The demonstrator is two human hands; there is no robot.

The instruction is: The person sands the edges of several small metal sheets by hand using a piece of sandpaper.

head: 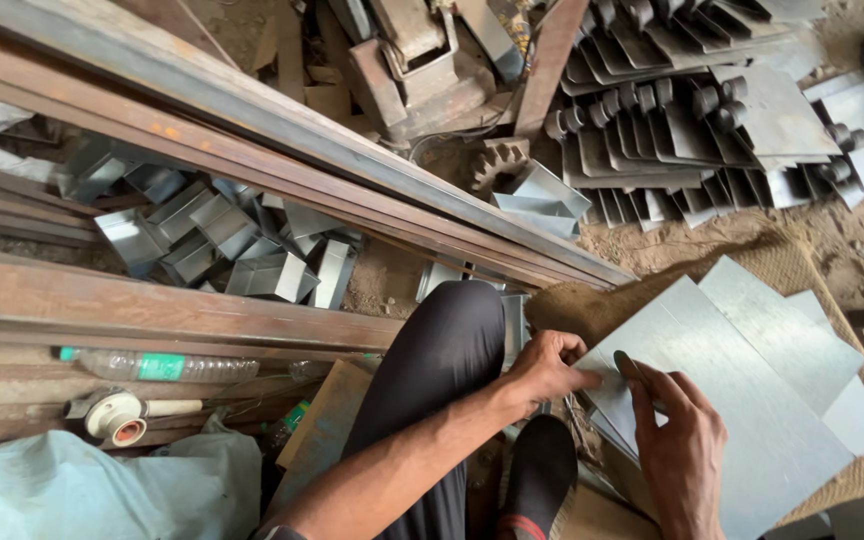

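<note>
A stack of flat grey sheet-metal plates [742, 370] lies on a piece of brown burlap [802, 265] at the right. My left hand [547, 370] pinches the near-left corner of the top plate. My right hand [682, 450] rests on the same plate's near edge, forefinger pointing up along it. Which plate each finger grips is hard to tell. My knee in dark trousers [447, 350] and a dark shoe [542, 470] sit just left of the stack.
Long rusty steel bars [252, 150] run diagonally across the left. Bent metal brackets [242, 250] lie between them. Hinged metal pieces [692, 120] are piled at the top right, a gear [497, 160] beside them. A plastic bottle [157, 367] lies at the left.
</note>
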